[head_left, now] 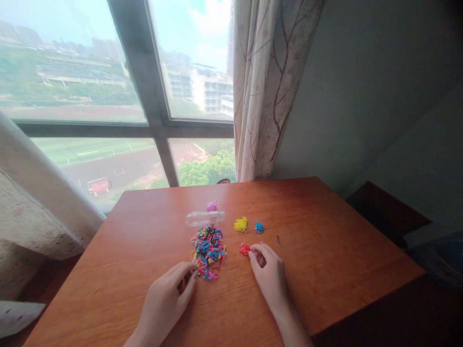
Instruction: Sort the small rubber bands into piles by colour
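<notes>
A heap of mixed-colour rubber bands lies on the wooden table. At its lower left edge is my left hand, thumb and index finger nearly together; whatever is between them is too small to make out. My right hand is curled, its thumb and fingertip pinched at the edge of a small pile of red rubber bands. Behind that sit a pile of yellow rubber bands and a smaller blue pile. Pink rubber bands form another pile beyond a clear plastic container lying on its side.
A small dark strand lies on the table right of the blue pile. Past the table's far edge stand a window and a patterned curtain. Another curtain hangs at the left, and a dark wall is at the right.
</notes>
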A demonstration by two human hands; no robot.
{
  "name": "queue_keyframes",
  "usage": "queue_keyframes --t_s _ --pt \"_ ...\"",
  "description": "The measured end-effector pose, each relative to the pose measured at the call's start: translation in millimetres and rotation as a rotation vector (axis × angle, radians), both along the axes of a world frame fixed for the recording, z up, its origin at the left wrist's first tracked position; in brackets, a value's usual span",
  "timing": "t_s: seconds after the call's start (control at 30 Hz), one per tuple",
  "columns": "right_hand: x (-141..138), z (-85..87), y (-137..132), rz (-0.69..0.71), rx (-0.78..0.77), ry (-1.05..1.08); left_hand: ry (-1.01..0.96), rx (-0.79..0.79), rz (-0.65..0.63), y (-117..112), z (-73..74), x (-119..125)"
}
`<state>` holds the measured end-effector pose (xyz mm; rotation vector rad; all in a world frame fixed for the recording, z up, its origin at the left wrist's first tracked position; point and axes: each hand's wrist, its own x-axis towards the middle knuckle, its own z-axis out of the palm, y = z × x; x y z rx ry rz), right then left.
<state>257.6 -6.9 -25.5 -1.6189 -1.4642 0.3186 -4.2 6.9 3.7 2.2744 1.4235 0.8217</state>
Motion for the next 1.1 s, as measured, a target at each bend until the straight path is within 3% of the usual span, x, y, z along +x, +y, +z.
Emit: queue_keyframes --t_s 0.4,0.7,0.87,1.0,1.1 --pt "-7.4 1.8 -3.1 -0.078 -0.047 -0.282 0.053 -0.045 -0.020 -0.5 -2.7 -1.1" --pt "-7.2 2.8 1.7 -0.022 -0.025 -0.285 0.066 -0.034 -0.042 -1.8 -3.3 -1.5" --pt "9.6 -1.7 -10.4 -0.091 0.010 -0.184 0.053 -0.019 -0.038 -1.5 -2.0 -1.1" --pt "30.2 -2.3 -13.7 -0.187 -0.022 -0.221 0.059 -0.020 -0.042 -1.7 -1.0 0.1" --pt "38.0 -0.8 -9.5 -0.166 -0.046 -0.254 0.072 -0.025 -0.043 -1.9 -2.0 -0.6"
